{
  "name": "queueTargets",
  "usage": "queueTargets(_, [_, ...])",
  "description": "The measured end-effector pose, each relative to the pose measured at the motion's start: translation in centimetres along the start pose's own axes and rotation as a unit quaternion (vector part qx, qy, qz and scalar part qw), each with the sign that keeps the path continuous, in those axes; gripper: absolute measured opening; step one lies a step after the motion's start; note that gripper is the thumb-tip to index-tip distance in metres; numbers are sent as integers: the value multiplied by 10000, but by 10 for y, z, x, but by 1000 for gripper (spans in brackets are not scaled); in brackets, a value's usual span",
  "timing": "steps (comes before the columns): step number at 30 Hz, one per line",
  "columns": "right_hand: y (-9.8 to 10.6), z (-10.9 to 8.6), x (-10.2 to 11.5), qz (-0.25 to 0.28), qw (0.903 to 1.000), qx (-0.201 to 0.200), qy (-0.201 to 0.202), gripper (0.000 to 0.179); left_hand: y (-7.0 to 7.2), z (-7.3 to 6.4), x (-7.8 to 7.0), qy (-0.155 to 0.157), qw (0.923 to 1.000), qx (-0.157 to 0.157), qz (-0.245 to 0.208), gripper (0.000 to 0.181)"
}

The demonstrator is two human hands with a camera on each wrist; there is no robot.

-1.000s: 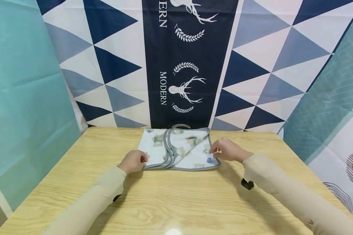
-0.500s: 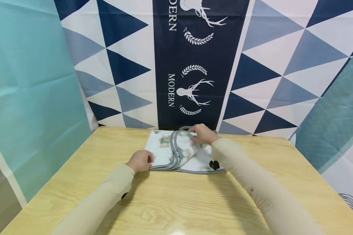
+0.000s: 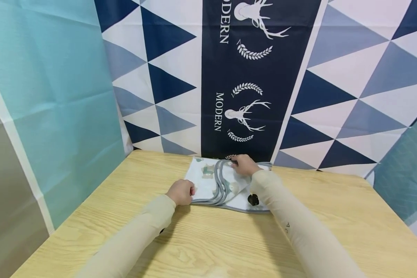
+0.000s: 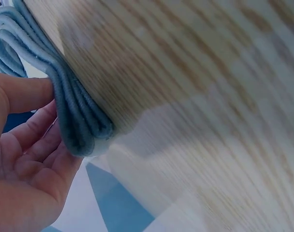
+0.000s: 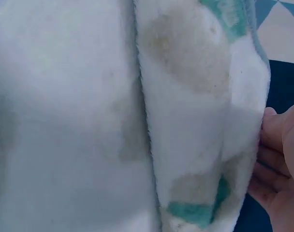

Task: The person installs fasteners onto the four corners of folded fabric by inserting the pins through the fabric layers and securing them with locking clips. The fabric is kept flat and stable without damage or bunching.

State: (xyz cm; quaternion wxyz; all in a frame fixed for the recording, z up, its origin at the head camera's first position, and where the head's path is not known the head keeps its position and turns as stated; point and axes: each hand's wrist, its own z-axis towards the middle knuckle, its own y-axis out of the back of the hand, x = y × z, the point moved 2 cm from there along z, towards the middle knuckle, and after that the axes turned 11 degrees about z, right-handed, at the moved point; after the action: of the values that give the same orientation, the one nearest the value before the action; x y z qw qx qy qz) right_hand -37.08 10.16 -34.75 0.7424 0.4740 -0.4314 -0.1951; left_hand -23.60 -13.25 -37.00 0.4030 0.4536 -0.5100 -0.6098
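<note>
A folded white fleece blanket (image 3: 203,181) with grey edging and a bear print lies at the table's far side. At its near left corner, my left hand (image 3: 181,192) pinches the layered edge. The left wrist view shows the thumb on one side of the stacked hems (image 4: 69,92) and the fingers on the other. My right hand (image 3: 244,165) grips the blanket's far edge near the middle; in the right wrist view its thumb and fingers (image 5: 275,159) hold a folded border. One flap lies slantwise across the blanket, and the right forearm hides part of the right half.
The blanket rests on a light wood table (image 3: 201,247). A patterned curtain (image 3: 173,69) with triangles and stags hangs right behind its far edge. Turquoise cloth (image 3: 80,116) hangs along the left side. A small black object (image 3: 253,199) is under the right wrist.
My right hand has gone from the blanket's right edge leftward and away to its far edge, and grips there. My left hand stays at the near left corner. The head view has turned left.
</note>
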Motion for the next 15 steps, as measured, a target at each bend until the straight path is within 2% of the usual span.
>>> queueTargets(3, [2, -1, -1, 371, 9989, -262, -149, 29, 1, 1, -1, -18, 10000, -38, -56, 20])
queueTargets(5, [6, -4, 3, 582, 9971, -489, -62, 21, 1, 1, 0, 1, 10000, -43, -54, 19])
queueTargets(10, [18, -22, 12, 592, 9939, -681, 638, 7, -3, 2, 1, 9, 9999, 76, -75, 23])
queueTargets(15, [34, -46, 19, 225, 9885, -737, 1301, 7, -4, 2, 10, -161, 9989, 200, -395, 16])
